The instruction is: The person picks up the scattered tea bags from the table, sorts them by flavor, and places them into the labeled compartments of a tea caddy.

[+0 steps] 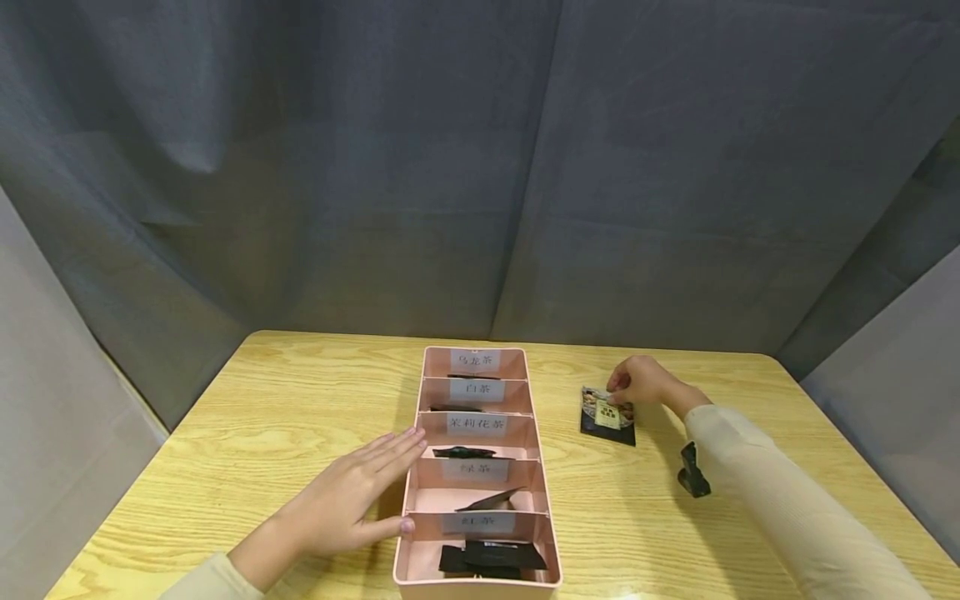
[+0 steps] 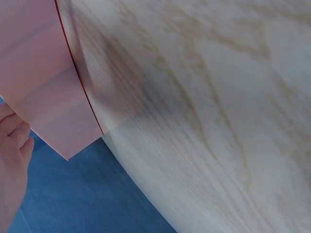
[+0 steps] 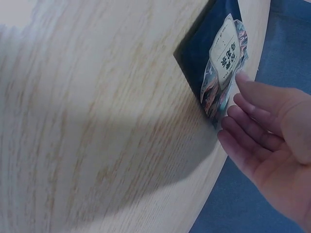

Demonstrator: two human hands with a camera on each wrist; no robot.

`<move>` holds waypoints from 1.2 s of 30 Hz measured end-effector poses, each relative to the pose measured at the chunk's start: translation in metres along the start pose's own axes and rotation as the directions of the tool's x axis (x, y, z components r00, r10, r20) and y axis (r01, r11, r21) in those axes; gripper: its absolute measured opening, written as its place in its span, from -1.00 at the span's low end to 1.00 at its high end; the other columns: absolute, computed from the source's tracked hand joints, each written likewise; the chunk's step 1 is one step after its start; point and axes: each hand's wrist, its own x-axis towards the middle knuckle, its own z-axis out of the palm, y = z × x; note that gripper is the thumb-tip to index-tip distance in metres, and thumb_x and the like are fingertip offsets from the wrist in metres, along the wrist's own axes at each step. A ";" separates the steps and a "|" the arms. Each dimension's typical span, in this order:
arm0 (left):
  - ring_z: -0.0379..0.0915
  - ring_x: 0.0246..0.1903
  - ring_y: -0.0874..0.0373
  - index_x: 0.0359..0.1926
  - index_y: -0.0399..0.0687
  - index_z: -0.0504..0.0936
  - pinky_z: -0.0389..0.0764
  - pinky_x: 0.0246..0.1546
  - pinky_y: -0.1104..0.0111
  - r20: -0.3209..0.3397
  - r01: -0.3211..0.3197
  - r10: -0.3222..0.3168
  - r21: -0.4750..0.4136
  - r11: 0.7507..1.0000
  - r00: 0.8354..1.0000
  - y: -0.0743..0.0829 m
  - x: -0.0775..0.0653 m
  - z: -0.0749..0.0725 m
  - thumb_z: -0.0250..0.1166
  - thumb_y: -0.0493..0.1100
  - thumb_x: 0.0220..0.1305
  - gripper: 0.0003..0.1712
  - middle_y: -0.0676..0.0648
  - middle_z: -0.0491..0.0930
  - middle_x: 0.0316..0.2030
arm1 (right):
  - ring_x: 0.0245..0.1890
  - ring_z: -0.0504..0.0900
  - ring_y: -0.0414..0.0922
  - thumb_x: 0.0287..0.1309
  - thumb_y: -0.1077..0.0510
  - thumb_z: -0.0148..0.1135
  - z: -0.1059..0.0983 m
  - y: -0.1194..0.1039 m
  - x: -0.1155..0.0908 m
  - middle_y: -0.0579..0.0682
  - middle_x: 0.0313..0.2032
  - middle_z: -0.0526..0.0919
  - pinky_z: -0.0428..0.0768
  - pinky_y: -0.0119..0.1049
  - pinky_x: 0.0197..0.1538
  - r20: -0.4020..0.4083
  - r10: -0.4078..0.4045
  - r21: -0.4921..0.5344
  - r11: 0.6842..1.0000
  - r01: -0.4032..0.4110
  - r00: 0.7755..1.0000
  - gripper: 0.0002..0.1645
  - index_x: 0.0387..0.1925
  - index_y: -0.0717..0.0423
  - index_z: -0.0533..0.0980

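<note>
A long pink box [image 1: 406,533] has several compartments in a row, each with a white label in Chinese characters and dark packets inside. My left hand [image 1: 352,492] lies at the box's left side, fingers extended and thumb by the near compartment's rim. In the left wrist view, part of that hand [image 2: 12,150] shows beside the pink wall. To the right of the box, a black tea packet [image 1: 607,421] with a pale yellow label lies on the table. My right hand [image 1: 648,385] is at its far edge. In the right wrist view, the thumb meets the packet's edge and the fingers are loosely bent.
The light wood table [image 1: 315,400] carries everything. Dark grey curtain [image 1: 375,167] hangs behind it, with pale panels at both sides. A small black strap-like object [image 1: 693,472] appears beside the right forearm. Inside the nearest compartment are black packets [image 1: 502,557].
</note>
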 end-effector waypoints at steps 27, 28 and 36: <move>0.21 0.41 -0.03 0.48 -0.11 0.09 0.32 0.38 0.18 -0.003 -0.007 0.007 0.002 1.000 1.000 0.000 0.002 0.001 0.27 0.23 0.17 0.00 -0.13 0.17 0.46 | -0.51 0.50 -0.26 -0.09 0.17 0.48 -0.006 -0.002 0.002 0.00 -0.51 0.66 0.51 -0.41 -0.42 0.055 0.029 0.076 0.997 -0.033 0.998 -0.77 -0.42 0.24 0.62; 0.20 0.41 -0.02 0.48 -0.11 0.09 0.31 0.39 0.18 -0.002 -0.006 0.006 0.004 1.000 1.000 0.000 0.002 0.001 0.27 0.23 0.17 0.00 -0.13 0.17 0.46 | -0.51 0.50 -0.26 -0.09 0.18 0.47 -0.008 -0.003 0.002 0.00 -0.51 0.66 0.51 -0.41 -0.42 0.060 0.030 0.085 0.996 -0.035 0.998 -0.78 -0.42 0.23 0.62; 0.18 0.42 0.00 0.48 -0.10 0.09 0.27 0.39 0.20 -0.001 -0.003 0.003 0.014 1.000 1.000 -0.001 0.002 0.001 0.26 0.23 0.18 -0.01 -0.12 0.16 0.46 | -0.54 0.49 -0.29 -0.03 0.20 0.43 -0.020 -0.011 0.002 0.03 -0.51 0.66 0.50 -0.43 -0.44 0.127 -0.013 0.161 0.987 -0.008 0.992 -0.79 -0.39 0.27 0.61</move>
